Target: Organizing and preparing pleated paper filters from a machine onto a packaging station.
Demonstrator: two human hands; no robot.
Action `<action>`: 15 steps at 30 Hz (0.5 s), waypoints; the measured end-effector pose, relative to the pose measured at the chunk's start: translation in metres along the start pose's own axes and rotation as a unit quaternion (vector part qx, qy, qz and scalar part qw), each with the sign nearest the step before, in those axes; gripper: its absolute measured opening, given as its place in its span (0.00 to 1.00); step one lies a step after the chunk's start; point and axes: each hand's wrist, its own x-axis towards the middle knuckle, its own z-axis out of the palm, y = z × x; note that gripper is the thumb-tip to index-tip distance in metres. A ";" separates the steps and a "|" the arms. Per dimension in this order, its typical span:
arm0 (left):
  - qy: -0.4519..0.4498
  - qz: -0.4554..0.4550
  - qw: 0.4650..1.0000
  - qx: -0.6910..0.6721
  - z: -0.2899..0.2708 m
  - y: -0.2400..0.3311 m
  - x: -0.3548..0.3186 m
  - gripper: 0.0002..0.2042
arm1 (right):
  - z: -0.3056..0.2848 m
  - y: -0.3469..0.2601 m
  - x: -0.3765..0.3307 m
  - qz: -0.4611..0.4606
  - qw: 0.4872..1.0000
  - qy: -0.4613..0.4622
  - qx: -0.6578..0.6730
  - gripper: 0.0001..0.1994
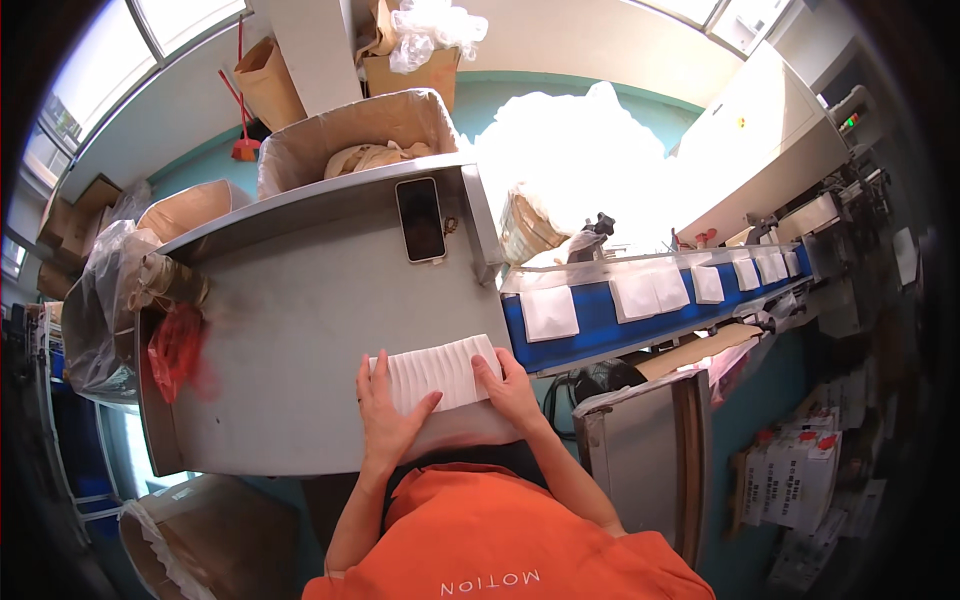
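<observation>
A row of white folded napkins (432,375), pressed side by side, lies near the front edge of the grey metal table (290,320). At its left end my left hand (392,410) is closed on the stack, with the thumb along the near side. My right hand (508,385) grips the right end, its thumb on top. More white folded squares (548,313) lie spaced out along a blue conveyor belt (590,335) just to the right of the table.
A phone (420,220) lies at the table's far right. Red plastic film (175,352) and a brown roll-like bundle (172,281) are at its left end. A lined carton (350,140) stands behind; another box (210,530) sits at lower left. A grey cart (645,460) stands below the belt.
</observation>
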 end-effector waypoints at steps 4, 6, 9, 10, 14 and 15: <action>0.050 -0.014 0.998 0.030 0.003 -0.001 0.000 0.49 | 0.004 0.010 0.005 0.150 0.931 -0.055 0.328 0.18; 0.067 -0.032 0.997 0.037 0.001 -0.004 0.001 0.49 | -0.010 0.022 0.000 0.196 0.918 -0.072 0.337 0.16; 0.057 -0.029 0.997 0.036 -0.002 -0.008 0.000 0.49 | -0.020 0.036 -0.006 0.215 0.939 -0.045 0.265 0.14; 0.033 -0.016 0.999 0.014 -0.003 -0.010 0.002 0.49 | -0.021 0.038 -0.001 0.201 0.922 0.009 0.332 0.15; -0.019 0.010 1.000 -0.017 -0.002 -0.004 0.003 0.48 | -0.015 0.019 0.010 0.175 0.952 0.023 0.251 0.24; -0.021 0.012 1.000 -0.017 0.000 -0.002 0.002 0.48 | -0.005 0.015 0.008 0.071 0.993 0.001 0.097 0.25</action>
